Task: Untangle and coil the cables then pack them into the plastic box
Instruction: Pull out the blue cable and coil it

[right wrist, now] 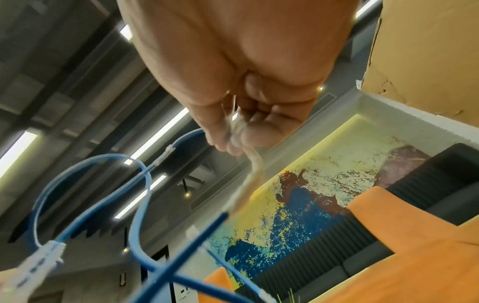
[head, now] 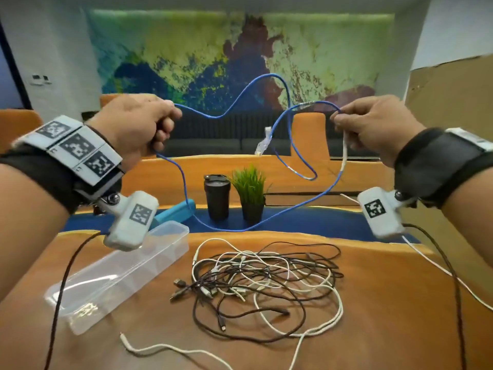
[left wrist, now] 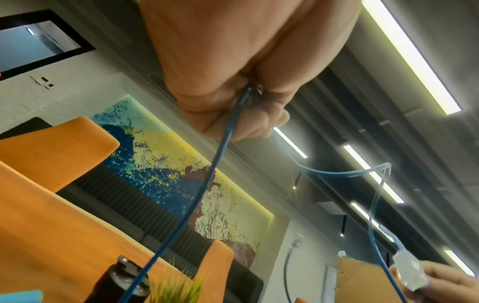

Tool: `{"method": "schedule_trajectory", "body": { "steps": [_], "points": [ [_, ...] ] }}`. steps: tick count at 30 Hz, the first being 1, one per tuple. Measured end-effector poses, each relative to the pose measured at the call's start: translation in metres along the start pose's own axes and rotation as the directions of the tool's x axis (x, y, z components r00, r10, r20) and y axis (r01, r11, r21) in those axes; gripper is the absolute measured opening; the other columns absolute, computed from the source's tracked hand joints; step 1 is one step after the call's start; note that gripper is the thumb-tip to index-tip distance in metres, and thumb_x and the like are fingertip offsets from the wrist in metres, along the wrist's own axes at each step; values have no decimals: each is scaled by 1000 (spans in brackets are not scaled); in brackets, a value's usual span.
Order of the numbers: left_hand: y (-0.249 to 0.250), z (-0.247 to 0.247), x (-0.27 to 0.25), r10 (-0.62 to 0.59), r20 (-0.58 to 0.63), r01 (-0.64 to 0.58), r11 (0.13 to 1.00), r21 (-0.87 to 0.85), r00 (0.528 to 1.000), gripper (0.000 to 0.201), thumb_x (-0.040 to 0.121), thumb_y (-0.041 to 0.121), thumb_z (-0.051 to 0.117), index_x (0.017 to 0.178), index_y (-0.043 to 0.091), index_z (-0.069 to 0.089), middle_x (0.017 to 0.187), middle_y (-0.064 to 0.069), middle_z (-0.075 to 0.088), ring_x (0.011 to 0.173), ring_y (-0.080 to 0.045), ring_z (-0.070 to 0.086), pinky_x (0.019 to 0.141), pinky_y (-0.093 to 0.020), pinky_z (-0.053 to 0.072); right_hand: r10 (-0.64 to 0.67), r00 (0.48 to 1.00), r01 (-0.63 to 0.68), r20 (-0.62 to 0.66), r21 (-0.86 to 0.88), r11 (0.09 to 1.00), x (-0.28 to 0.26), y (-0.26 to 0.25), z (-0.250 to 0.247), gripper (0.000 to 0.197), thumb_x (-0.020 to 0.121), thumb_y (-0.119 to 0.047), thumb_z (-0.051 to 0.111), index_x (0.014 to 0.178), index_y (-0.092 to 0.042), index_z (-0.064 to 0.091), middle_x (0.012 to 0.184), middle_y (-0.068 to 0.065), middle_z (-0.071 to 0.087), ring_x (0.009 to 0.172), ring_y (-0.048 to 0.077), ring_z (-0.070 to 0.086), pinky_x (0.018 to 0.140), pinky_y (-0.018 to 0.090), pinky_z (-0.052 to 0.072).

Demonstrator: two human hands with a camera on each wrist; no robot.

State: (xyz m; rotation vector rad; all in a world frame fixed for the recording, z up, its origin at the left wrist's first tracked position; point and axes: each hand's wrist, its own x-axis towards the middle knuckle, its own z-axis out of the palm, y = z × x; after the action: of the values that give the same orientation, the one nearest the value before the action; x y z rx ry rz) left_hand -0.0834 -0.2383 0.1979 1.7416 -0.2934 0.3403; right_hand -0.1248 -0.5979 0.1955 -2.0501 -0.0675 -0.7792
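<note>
A long blue network cable (head: 184, 182) hangs in loops in the air between both hands, above the table. My left hand (head: 149, 124) grips it in a fist; the cable (left wrist: 197, 196) runs down out of that fist. My right hand (head: 357, 126) pinches the cable near its pale boot (head: 344, 150), also seen as cable (right wrist: 145, 205). A clear plug (head: 262, 144) dangles loose between the hands. A tangled pile of black and white cables (head: 266, 284) lies on the wooden table. The clear plastic box (head: 117, 273) lies open at the left.
A black tumbler (head: 217, 196) and a small potted grass plant (head: 252, 193) stand at the table's middle. A teal case (head: 173, 213) lies behind the box. Orange chairs (head: 309, 134) line the far side. A cardboard sheet (head: 450, 108) stands at the right.
</note>
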Motion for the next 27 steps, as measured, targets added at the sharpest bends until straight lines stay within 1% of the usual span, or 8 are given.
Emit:
{"method": "schedule_trajectory", "body": {
  "steps": [3,7,13,17,20,23,25,27],
  "points": [
    [-14,3,-4,-53,0,53,999,12,999,25,103,28,44,85,19,59,59,6,45,40,-4,32,35,-17,26,1,999,1,-38,53,999,0,-4,-5,17,92,-13,65,101,1,70,75,13,60,51,18,45,45,26,43],
    [-33,14,-14,-144,21,142,986,83,989,21,102,24,45,90,15,61,62,3,47,41,-6,35,38,-17,29,-24,1000,25,-17,55,998,-2,-10,-9,14,92,-16,67,99,-4,72,71,7,61,54,16,47,52,29,46],
    [-43,31,-29,-218,38,208,963,174,975,18,99,15,49,94,8,64,66,-2,53,48,-10,40,44,-21,32,-90,994,94,-55,66,993,0,-21,-12,10,91,-18,68,91,-9,73,70,6,60,48,10,46,48,27,44],
    [-36,33,-33,-231,14,227,964,138,973,21,100,18,45,99,10,64,67,1,56,49,-9,41,47,-21,32,-103,995,103,-1,23,994,-2,-22,-15,10,90,-19,70,90,-11,74,70,6,64,49,12,48,50,28,47],
    [-24,29,-29,-236,-35,237,971,34,971,21,100,20,44,94,14,63,62,4,56,46,-8,39,44,-19,29,-46,993,57,104,-104,993,-7,-10,-14,7,88,-20,72,85,-14,75,59,-2,65,52,13,52,53,28,49],
    [-8,26,-28,-232,-74,227,971,-72,970,22,100,18,42,94,14,63,64,3,56,49,-7,39,42,-17,29,-26,991,47,135,-150,988,-14,4,-9,6,88,-20,72,84,-17,75,53,-7,63,52,10,54,51,27,47],
    [-2,27,-30,-238,-29,234,968,-87,971,21,99,15,43,99,11,64,67,1,58,52,-8,42,45,-17,33,-32,990,49,139,-116,992,-17,7,-7,6,89,-20,70,87,-18,76,60,-7,64,61,15,56,55,29,47],
    [-1,31,-37,-266,78,268,963,-14,961,21,100,15,46,105,5,65,74,-4,63,56,-10,49,50,-19,40,-56,986,65,155,-51,997,-20,2,-5,6,89,-19,70,88,-19,76,66,-6,67,66,17,56,60,32,49]
  ]
}}
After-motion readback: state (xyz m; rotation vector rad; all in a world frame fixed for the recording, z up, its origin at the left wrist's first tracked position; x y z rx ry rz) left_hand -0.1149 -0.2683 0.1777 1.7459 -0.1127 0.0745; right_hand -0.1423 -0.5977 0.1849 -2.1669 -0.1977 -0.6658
